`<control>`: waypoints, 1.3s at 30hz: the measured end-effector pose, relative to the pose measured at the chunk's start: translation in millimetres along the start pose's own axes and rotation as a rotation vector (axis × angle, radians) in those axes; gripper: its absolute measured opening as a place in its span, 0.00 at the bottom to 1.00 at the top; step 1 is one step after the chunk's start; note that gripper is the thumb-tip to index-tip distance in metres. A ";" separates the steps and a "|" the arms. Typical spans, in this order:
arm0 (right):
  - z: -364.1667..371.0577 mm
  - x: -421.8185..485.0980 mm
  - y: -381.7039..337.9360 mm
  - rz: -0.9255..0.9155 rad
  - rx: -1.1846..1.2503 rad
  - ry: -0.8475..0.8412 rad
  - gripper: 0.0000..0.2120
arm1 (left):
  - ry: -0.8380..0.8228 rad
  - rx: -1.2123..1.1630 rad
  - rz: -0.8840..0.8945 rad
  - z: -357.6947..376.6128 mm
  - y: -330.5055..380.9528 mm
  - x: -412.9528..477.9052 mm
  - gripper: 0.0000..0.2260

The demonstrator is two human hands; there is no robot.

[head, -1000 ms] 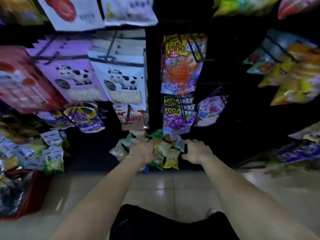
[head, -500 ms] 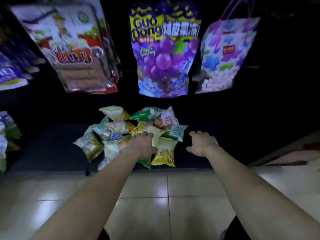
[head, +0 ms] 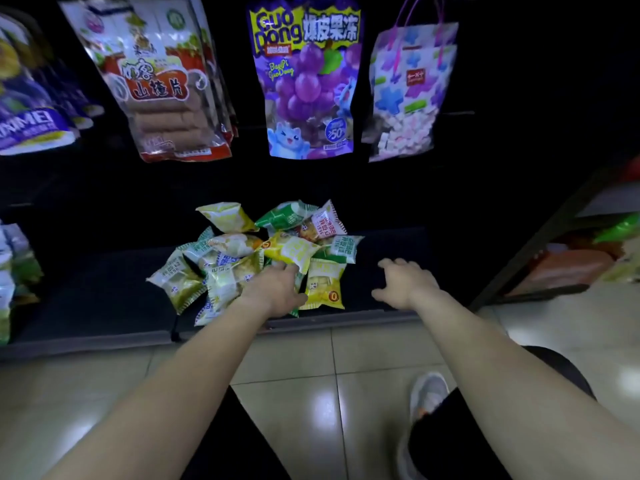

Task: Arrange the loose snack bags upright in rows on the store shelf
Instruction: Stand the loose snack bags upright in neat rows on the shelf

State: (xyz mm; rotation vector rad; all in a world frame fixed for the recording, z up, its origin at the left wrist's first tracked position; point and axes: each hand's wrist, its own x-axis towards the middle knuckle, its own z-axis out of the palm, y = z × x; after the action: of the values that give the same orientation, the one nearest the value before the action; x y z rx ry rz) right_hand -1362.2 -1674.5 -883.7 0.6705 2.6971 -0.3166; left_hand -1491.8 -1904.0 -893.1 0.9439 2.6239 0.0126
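Snack bags [head: 235,244] heaped loose on dark shelf [head: 104,299], left hand [head: 277,289] among them, grip unclear, right hand [head: 405,282] spread just beside

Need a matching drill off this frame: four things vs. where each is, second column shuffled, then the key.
Things
1. left hand
2. right hand
3. grape bag
4. shoe

Places
A. on the floor tiles
B. hanging above the pile
C. over bare shelf, right of the pile, holding nothing
D. resting on the pile

Pairs: 1-D, 2-C, 3-B, 4-A
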 end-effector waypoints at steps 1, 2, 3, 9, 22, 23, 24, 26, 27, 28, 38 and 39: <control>3.5 -3.3 3.3 -0.005 -0.002 0.010 0.36 | 0.007 0.026 0.005 -3.8 3.1 0.3 0.33; 6.9 -4.9 7.3 -0.010 0.000 0.020 0.36 | 0.019 0.049 0.009 -7.6 6.6 1.9 0.33; 9.3 -4.0 11.8 -0.011 0.010 0.025 0.36 | 0.034 0.066 0.017 -12.0 10.1 5.3 0.33; 17.1 44.1 28.9 -0.038 0.003 -0.015 0.34 | 0.079 0.141 -0.013 -12.3 13.3 44.8 0.32; 94.9 269.6 21.5 0.010 0.142 -0.138 0.27 | 0.003 0.180 0.099 52.5 -17.2 231.3 0.34; 101.0 284.0 19.3 0.026 0.169 -0.133 0.24 | -0.017 0.150 0.095 59.0 -19.9 239.9 0.34; 106.4 296.9 17.2 0.046 0.189 -0.124 0.22 | -0.043 0.123 0.092 64.5 -22.0 246.4 0.34; 122.6 318.4 13.3 0.086 0.223 -0.088 0.22 | -0.072 0.072 0.092 76.1 -27.4 254.6 0.35; 131.0 324.9 11.3 0.107 0.251 -0.071 0.22 | -0.087 0.051 0.089 80.6 -29.9 257.8 0.35; 135.2 329.2 10.7 0.122 0.274 -0.053 0.22 | -0.094 0.029 0.089 84.0 -31.3 260.8 0.35; 39.5 242.8 82.9 0.230 0.309 0.300 0.11 | 0.042 0.017 0.221 35.1 37.0 234.2 0.33; 35.1 241.1 86.9 0.217 0.282 0.328 0.12 | 0.032 0.021 0.217 35.8 36.8 234.6 0.33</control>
State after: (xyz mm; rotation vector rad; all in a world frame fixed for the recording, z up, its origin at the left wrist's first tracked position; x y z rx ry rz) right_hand -1510.4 -1510.8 -1018.4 1.1794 2.8726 -0.5818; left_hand -1625.4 -1734.0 -997.7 1.2413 2.5417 0.0543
